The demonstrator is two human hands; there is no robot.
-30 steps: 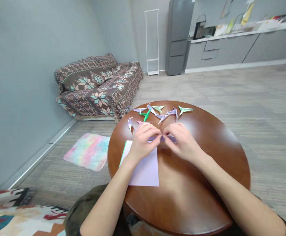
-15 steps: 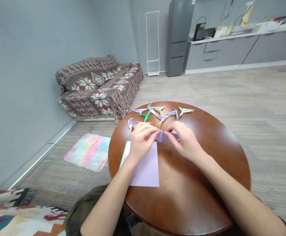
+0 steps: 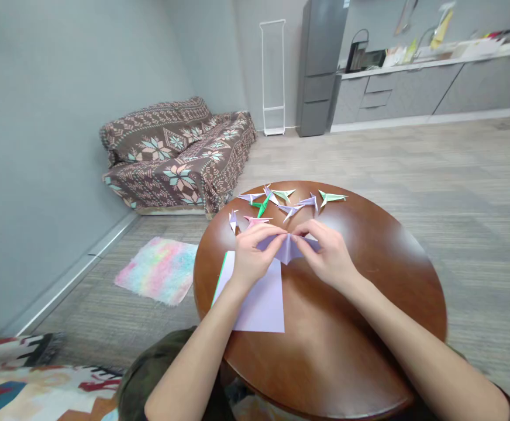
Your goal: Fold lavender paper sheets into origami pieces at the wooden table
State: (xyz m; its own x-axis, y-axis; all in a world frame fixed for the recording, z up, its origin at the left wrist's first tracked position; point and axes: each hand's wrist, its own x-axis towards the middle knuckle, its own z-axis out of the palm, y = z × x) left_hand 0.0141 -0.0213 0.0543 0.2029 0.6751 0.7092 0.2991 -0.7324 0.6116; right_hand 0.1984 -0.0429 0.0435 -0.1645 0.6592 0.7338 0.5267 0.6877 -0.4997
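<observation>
Purple folded paper (image 3: 287,251) above the tabletop (image 3: 351,345), between its middle and far edge! Left hand (image 3: 255,250) and right hand (image 3: 328,254) pinch its top, thumbs closed against fingers. Looks like mid-fold; next calls for matching edges, then pressing the crease.

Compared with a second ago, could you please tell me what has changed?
More of the lilac paper now shows, opened out downward between the left hand and right hand. Both hands have shifted slightly away from the person, still pinching it. The paper stack and green folded piece stayed put.
</observation>
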